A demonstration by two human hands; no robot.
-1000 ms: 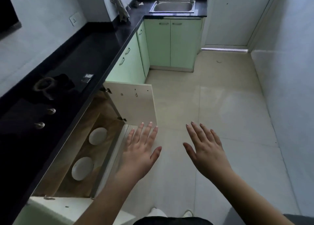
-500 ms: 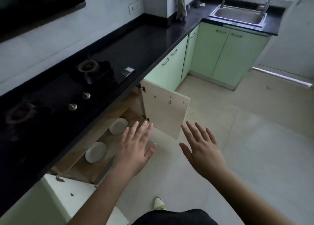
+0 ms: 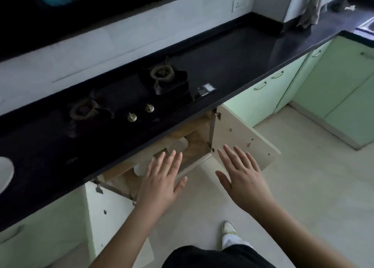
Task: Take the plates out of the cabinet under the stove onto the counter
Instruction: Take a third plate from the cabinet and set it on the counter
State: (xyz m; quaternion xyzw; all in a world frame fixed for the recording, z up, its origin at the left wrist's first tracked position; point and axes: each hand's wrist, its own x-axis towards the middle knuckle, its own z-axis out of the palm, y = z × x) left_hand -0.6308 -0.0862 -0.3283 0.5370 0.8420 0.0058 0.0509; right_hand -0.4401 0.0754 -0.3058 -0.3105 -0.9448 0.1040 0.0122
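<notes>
The cabinet under the stove (image 3: 202, 130) stands with both doors swung out. Two white plates lie on its wooden floor: the far plate (image 3: 179, 145) shows under the counter edge, and the near plate (image 3: 139, 169) is mostly hidden behind my left hand (image 3: 162, 178). My left hand hovers flat with straight fingers in front of the opening and holds nothing. My right hand (image 3: 240, 174) is spread flat in front of the right cabinet door (image 3: 249, 138), empty too. The black counter (image 3: 232, 65) runs above, with a two-burner gas stove (image 3: 129, 97) set into it.
The left cabinet door (image 3: 109, 213) stands open by my left forearm. Part of a white round object (image 3: 5, 172) lies at the counter's left edge. Green cabinets (image 3: 334, 81) continue right toward a sink corner. My shoe (image 3: 228, 229) stands on the pale tiled floor.
The view has swung left and closer to the stove. Both hands stay flat and empty and now hover nearer the open cabinet, the left one covering the near plate.
</notes>
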